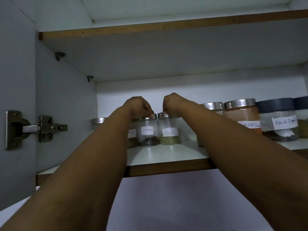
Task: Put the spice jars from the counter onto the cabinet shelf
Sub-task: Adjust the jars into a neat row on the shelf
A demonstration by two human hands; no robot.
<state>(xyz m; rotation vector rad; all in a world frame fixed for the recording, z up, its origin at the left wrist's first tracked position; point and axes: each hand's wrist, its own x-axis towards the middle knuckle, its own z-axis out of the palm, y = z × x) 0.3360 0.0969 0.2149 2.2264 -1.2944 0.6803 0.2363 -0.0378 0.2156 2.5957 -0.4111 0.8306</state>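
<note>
Head view looks up into an open cabinet w/ two arms reaching in. The left hand is curled, fingers pinching the silver lid of the Cloves jar. The right hand is curled too, fingers pinching the silver lid of the Fennel jar. Both jars stand upright on the white cabinet shelf, side by side & touching or nearly so, near the back wall. The Cloves jar has dark bits at the bottom; the Fennel jar has green-yellow seeds at the bottom. Just left of the Cloves jar is another small jar, partly hidden by the left arm, label too cut off to read. Further left a silver lid peeks out behind that arm. To the right, behind the right arm, is a silver-lid jar, mostly hidden. Next to it is a bigger chilli powder jar w/ orange-red powder & a silver lid. Right of that is the Black Pepper jar w/ a dark lid & something white inside, maybe a spoon. One more dark-lid jar is cut off at the right edge. A metal hinge sits on the left wall. An upper shelf spans the top.
</note>
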